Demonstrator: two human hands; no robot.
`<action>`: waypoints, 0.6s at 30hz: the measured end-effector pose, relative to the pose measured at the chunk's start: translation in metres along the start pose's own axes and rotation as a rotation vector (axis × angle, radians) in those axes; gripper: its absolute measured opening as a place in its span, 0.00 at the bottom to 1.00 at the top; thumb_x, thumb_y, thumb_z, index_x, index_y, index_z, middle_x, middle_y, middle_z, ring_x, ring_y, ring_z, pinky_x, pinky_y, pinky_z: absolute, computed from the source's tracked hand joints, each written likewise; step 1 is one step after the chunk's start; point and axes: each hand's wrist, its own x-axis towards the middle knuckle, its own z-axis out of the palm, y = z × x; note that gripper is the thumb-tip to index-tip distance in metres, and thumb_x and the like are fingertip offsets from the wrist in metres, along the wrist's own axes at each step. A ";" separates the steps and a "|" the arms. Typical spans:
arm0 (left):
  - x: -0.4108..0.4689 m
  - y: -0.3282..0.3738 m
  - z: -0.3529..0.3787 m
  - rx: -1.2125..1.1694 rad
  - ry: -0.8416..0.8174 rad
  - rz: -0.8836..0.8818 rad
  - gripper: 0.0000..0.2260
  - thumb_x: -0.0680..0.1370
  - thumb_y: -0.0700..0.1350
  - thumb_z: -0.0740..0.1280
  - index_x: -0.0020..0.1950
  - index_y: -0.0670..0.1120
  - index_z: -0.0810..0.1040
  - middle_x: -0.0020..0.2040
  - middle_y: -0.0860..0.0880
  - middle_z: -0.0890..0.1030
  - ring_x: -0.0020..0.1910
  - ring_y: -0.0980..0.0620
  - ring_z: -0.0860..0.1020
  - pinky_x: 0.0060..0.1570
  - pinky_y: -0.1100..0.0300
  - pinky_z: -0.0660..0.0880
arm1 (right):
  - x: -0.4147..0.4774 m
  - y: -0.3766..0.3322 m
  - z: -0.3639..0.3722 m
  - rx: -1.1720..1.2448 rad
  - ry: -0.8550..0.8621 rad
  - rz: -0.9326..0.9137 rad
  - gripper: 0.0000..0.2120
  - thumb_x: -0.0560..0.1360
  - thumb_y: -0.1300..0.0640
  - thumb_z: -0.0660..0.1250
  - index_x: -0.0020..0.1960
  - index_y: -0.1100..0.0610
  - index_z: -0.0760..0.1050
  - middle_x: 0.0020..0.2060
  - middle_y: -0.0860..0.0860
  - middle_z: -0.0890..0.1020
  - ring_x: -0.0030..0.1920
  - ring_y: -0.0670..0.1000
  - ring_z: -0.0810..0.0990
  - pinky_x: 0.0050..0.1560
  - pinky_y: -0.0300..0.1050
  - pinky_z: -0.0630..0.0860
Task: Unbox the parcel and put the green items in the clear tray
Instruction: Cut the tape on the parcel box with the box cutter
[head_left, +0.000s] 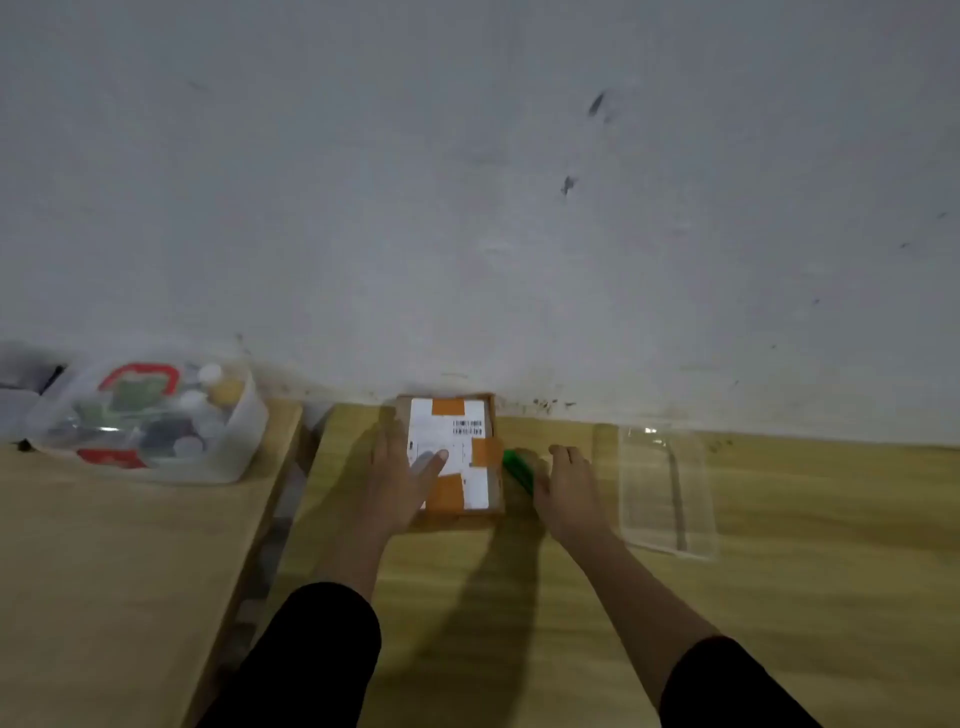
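A small brown cardboard parcel (470, 457) with a white label and orange tape lies flat on the wooden table against the wall, its flaps closed. My left hand (402, 480) rests on its left side, fingers spread over the label. My right hand (569, 486) is just right of the parcel, closed around a green tool (518, 469) whose tip points at the parcel's right edge. The clear tray (667, 491) stands to the right of my right hand with nothing visible in it.
A translucent bin (156, 421) with a red-handled lid, filled with bottles and small items, sits on a second table at the far left. A gap (280, 514) separates the two tables. The grey wall runs right behind the parcel.
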 end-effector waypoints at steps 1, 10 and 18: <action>0.004 -0.003 0.004 -0.064 0.005 -0.017 0.32 0.77 0.57 0.59 0.76 0.49 0.48 0.74 0.44 0.59 0.71 0.43 0.62 0.64 0.46 0.68 | 0.003 0.003 0.006 -0.001 -0.013 0.027 0.18 0.78 0.59 0.58 0.66 0.62 0.64 0.64 0.57 0.69 0.64 0.56 0.68 0.61 0.48 0.69; 0.016 -0.028 0.032 -0.314 0.068 -0.039 0.29 0.77 0.54 0.61 0.75 0.52 0.52 0.71 0.47 0.68 0.68 0.46 0.69 0.61 0.43 0.73 | 0.016 0.019 0.035 0.045 0.072 0.054 0.16 0.75 0.61 0.63 0.62 0.61 0.72 0.55 0.58 0.74 0.55 0.57 0.73 0.55 0.49 0.74; 0.014 -0.025 0.033 -0.342 0.041 -0.079 0.32 0.78 0.53 0.60 0.76 0.54 0.45 0.74 0.48 0.62 0.70 0.45 0.66 0.61 0.47 0.72 | 0.009 -0.002 0.016 0.284 0.267 0.160 0.14 0.76 0.57 0.64 0.57 0.63 0.77 0.47 0.58 0.77 0.41 0.51 0.74 0.39 0.38 0.70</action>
